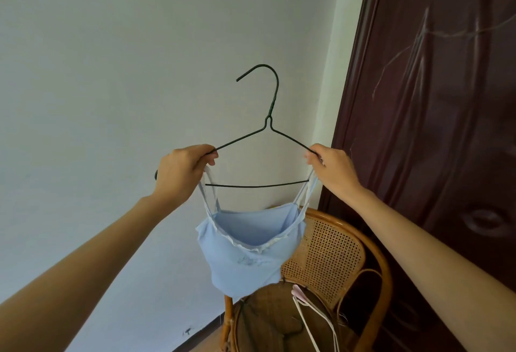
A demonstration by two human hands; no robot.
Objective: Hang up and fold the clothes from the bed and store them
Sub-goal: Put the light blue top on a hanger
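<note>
A dark green wire hanger (268, 124) is held up in front of a pale wall, hook pointing left. A light blue camisole (245, 251) with thin straps and a white frilled neckline hangs from it. My left hand (185, 167) grips the hanger's left shoulder together with the left straps. My right hand (331, 169) pinches the hanger's right shoulder and the right straps. The hanger's two ends are hidden behind my fingers.
A rattan chair (329, 265) with a woven cane back stands below, to the right. On its seat lie a white hanger (312, 312) and a pink one (296, 291). A dark brown door (435, 100) fills the right side. The pale wall (111, 72) is ahead.
</note>
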